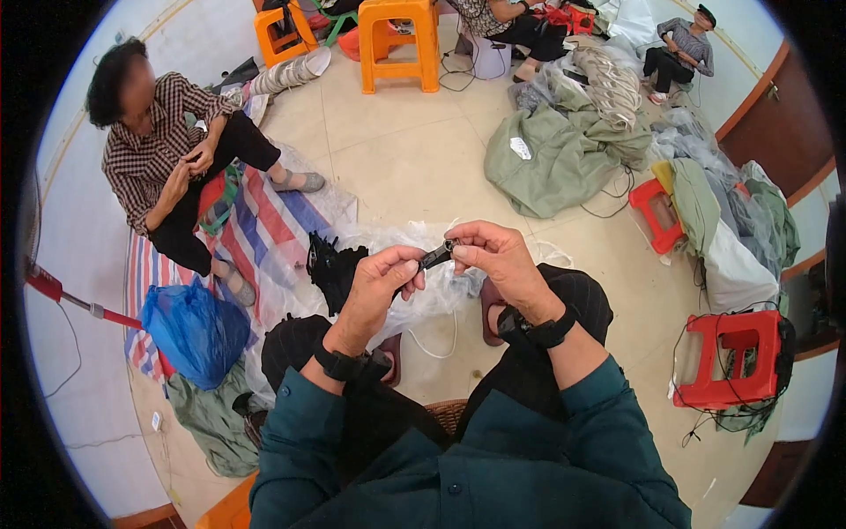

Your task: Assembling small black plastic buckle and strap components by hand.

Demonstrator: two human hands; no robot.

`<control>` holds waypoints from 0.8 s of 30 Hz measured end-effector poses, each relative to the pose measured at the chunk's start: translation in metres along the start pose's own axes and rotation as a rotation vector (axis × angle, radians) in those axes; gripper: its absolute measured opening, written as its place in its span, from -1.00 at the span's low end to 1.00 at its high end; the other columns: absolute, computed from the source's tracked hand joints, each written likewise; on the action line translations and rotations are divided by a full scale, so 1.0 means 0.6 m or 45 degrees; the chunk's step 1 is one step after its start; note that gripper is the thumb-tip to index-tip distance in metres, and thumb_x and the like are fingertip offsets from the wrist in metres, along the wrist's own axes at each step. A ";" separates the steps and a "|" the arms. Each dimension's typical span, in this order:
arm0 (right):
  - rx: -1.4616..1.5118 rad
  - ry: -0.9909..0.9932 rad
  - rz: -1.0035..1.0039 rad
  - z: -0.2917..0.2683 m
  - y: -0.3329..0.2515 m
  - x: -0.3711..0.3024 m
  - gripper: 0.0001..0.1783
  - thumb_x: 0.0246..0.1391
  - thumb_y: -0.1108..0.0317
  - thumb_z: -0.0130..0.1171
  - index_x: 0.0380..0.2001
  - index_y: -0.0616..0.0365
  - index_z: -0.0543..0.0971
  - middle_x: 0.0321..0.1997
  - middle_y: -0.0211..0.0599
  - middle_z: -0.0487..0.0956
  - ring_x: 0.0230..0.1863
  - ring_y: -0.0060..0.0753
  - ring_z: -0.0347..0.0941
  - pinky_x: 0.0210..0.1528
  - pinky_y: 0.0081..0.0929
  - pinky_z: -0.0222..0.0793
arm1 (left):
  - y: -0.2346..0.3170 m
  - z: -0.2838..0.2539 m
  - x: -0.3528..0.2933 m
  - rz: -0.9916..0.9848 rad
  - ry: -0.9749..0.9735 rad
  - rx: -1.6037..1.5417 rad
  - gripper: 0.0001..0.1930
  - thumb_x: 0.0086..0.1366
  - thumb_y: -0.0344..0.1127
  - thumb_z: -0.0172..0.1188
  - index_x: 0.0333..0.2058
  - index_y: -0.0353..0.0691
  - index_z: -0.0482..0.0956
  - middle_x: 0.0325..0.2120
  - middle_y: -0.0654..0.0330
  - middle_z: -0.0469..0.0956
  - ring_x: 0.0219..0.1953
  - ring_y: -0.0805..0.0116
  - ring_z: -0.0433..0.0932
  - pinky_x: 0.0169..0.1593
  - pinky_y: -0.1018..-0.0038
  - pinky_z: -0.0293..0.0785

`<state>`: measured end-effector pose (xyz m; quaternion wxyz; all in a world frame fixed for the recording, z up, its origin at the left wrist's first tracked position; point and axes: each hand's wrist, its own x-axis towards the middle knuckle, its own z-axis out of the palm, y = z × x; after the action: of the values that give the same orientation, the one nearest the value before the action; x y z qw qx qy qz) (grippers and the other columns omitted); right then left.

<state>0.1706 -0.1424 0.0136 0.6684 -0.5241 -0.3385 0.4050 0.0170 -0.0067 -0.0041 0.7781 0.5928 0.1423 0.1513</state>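
In front of my knees, a short black strip (434, 257) is stretched between my two hands. The fingers and thumb of my left hand (388, 275) are closed on its left end. My right hand (490, 256) pinches its other end, where a small shiny spot shows. Its exact kind is too small to make out. Just left of my left hand lies a bundle of similar-looking black strips (333, 271), on clear plastic sheeting (374, 236) spread over the floor.
A person (163, 141) sits at the left on a striped sheet (264, 216), near a blue plastic bag (196, 331). Green sacks (555, 163) lie ahead to the right. Red stools (731, 357) with cables stand at the right, an orange stool (398, 40) at the back.
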 end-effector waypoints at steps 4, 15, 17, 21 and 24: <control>-0.020 -0.012 0.010 0.001 -0.002 -0.003 -0.77 0.00 0.50 0.11 -0.22 0.32 0.50 -0.43 -0.39 0.49 -0.46 -0.62 0.41 -0.36 -0.67 0.35 | 0.002 0.001 -0.002 0.007 -0.036 0.025 -0.78 0.25 -0.38 0.01 -0.19 -0.38 0.46 -0.54 0.24 0.47 -0.51 0.55 0.38 -0.43 0.65 0.28; 0.185 -0.094 0.149 -0.005 -0.001 -0.003 -0.75 0.04 0.45 0.11 -0.19 0.32 0.49 -0.40 -0.36 0.50 -0.41 -0.57 0.44 -0.27 -0.63 0.37 | 0.002 0.006 -0.004 -0.029 -0.066 -0.083 -0.78 0.25 -0.38 0.01 -0.20 -0.40 0.47 -0.52 0.22 0.48 -0.49 0.55 0.38 -0.41 0.64 0.30; 0.222 -0.111 0.166 -0.004 -0.001 -0.003 -0.74 0.04 0.45 0.10 -0.19 0.33 0.49 -0.40 -0.35 0.50 -0.42 -0.56 0.44 -0.28 -0.63 0.37 | 0.001 0.007 -0.005 -0.029 -0.060 -0.091 -0.78 0.25 -0.38 0.01 -0.20 -0.40 0.47 -0.52 0.22 0.48 -0.49 0.55 0.38 -0.41 0.64 0.30; 0.177 -0.121 0.124 -0.004 -0.001 -0.002 -0.74 0.02 0.44 0.12 -0.18 0.30 0.51 -0.39 -0.38 0.51 -0.43 -0.61 0.45 -0.32 -0.67 0.39 | -0.002 0.013 -0.004 -0.052 -0.053 -0.129 -0.78 0.25 -0.36 0.03 -0.19 -0.36 0.44 -0.53 0.22 0.47 -0.53 0.53 0.38 -0.47 0.64 0.27; -0.052 -0.088 -0.008 0.000 -0.004 -0.005 -0.74 0.00 0.45 0.13 -0.19 0.29 0.51 -0.38 -0.40 0.50 -0.43 -0.63 0.43 -0.34 -0.68 0.37 | -0.003 0.016 -0.004 -0.085 -0.040 -0.202 -0.79 0.25 -0.36 0.03 -0.19 -0.36 0.43 -0.53 0.21 0.47 -0.53 0.53 0.38 -0.48 0.64 0.27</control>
<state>0.1696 -0.1452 0.0161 0.6468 -0.5222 -0.3711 0.4138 0.0190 -0.0164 -0.0035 0.8294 0.5265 0.1372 0.1269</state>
